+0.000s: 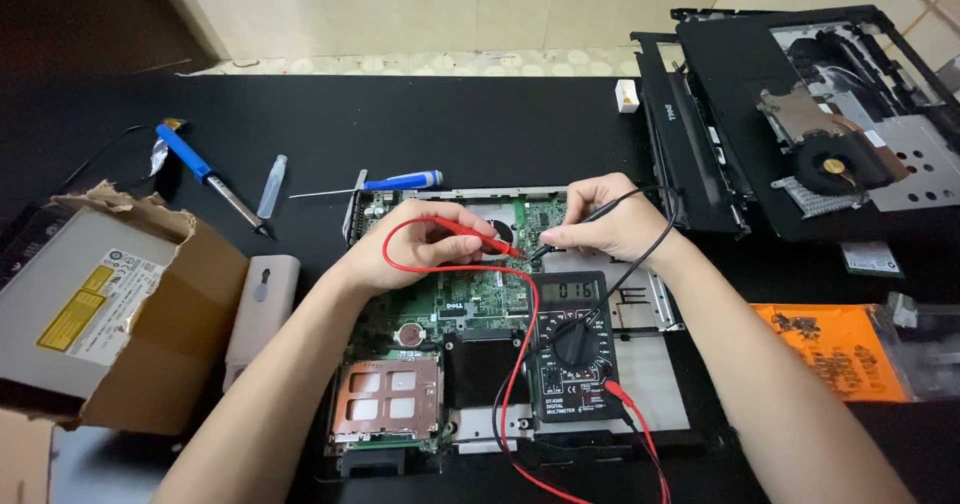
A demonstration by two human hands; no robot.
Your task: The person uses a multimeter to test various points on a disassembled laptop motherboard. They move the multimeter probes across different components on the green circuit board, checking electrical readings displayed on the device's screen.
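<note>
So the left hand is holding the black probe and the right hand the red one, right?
Not quite, it is the other way round. In the head view the left hand holds the red probe and the right hand holds the black probe, both tips on the green circuit board.

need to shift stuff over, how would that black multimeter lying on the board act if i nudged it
The multimeter looks rigid and boxy, so it would probably slide, not roll. It lies on the uneven circuit board, so it may rock or tip. Its red lead and black lead run to the left hand and right hand, likely tugging both probes.
</note>
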